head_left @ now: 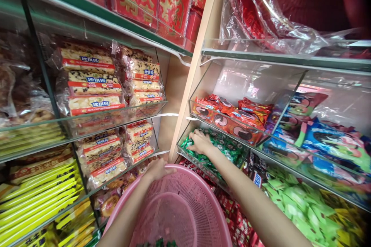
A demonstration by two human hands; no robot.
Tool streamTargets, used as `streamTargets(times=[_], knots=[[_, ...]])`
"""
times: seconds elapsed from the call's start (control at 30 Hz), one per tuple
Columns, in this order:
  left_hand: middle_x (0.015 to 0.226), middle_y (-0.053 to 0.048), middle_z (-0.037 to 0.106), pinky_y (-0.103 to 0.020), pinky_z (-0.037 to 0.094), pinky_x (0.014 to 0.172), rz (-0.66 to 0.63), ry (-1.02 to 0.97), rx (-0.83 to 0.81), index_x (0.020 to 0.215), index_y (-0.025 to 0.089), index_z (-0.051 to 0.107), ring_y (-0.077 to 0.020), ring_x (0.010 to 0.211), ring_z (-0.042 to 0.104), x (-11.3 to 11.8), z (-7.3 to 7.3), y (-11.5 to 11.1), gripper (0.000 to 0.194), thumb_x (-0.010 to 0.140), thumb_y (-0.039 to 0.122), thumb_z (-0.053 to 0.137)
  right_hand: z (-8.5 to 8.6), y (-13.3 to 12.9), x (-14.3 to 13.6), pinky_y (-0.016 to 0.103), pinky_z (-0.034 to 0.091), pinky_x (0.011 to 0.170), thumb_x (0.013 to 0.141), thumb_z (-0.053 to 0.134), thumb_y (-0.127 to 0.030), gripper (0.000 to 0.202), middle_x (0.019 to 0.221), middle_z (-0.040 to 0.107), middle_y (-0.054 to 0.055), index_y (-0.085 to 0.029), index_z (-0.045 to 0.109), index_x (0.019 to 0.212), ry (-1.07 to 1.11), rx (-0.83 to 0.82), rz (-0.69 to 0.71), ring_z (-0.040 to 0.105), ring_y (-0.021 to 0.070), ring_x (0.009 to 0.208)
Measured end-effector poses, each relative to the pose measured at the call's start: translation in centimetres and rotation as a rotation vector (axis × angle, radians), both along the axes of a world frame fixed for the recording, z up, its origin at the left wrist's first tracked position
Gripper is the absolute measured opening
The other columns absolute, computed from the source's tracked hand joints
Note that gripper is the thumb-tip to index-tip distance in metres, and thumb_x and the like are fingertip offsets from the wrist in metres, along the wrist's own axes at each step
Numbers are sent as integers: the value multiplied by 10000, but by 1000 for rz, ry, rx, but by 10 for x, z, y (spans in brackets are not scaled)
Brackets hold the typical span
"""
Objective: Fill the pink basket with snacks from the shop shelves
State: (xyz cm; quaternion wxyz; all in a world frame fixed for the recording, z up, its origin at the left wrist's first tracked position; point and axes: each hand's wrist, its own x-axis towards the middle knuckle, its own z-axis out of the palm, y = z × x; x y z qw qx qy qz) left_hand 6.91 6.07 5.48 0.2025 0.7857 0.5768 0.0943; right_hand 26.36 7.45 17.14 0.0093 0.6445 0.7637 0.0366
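Observation:
My left hand (pixel 158 169) grips the far rim of a pink plastic mesh basket (pixel 185 208) held low in front of me. A few dark green packets (pixel 158 243) lie at the basket's bottom edge of view. My right hand (pixel 200 142) reaches into a glass-fronted shelf bin of small green-wrapped candies (pixel 224 150), palm down, fingers curled into the pile. Whether it holds any candy is hidden under the hand.
Red snack packs (pixel 232 117) fill the bin above the green candies; blue packs (pixel 324 139) and light green packs (pixel 304 208) lie to the right. Stacked cake packs (pixel 92 81) and yellow boxes (pixel 37 193) fill glass shelves on the left. A beige upright (pixel 197 58) divides the units.

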Motion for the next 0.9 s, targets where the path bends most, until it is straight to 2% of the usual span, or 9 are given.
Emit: streamTargets(times=[0.13,0.27,0.37,0.5,0.67,0.8,0.9], knots=[[803,-85,721,-290,454,643,7,3,-2,723,221,657,-285,834,675,0,1,0,563,693,741,445,4,3,9,408,366,894,775,617,-286,287,1198,504,104,-207,572,1047,-11,-24,25,470,268,1143],[800,-80,720,-281,450,638,11,4,-5,709,224,653,-280,836,677,-1,3,-1,552,696,736,446,10,5,14,330,393,857,770,624,-251,294,1178,516,100,-198,570,1054,-23,-56,59,509,231,1111],[792,-81,720,-280,450,634,12,5,-3,703,221,653,-279,827,679,0,5,-1,553,700,733,444,12,3,11,338,410,828,755,642,-268,323,1171,513,113,-184,561,1056,-38,-71,75,540,244,1075],[810,-74,722,-279,452,636,11,5,-3,721,228,656,-275,833,677,-1,6,-2,543,704,729,447,10,-4,6,348,413,805,748,649,-241,289,1142,519,106,-191,560,1018,-55,-69,104,568,250,1032],[803,-58,721,-260,448,633,4,5,-10,723,238,654,-248,816,679,0,6,-1,532,702,730,452,6,-5,6,284,398,797,771,604,-183,257,1125,560,85,-196,546,1021,-31,-65,192,569,204,1032],[793,-65,717,-273,443,624,-9,5,0,712,233,653,-257,799,676,2,5,-1,562,699,749,431,2,-1,6,272,398,795,776,599,-218,264,1102,604,88,-182,548,1033,14,-64,212,570,193,1020],[795,-64,715,-276,441,630,-10,9,9,711,232,653,-254,793,675,3,2,0,567,702,751,425,-1,1,2,296,421,773,788,587,-250,246,1008,646,75,-165,565,1017,48,-73,191,595,186,937]])
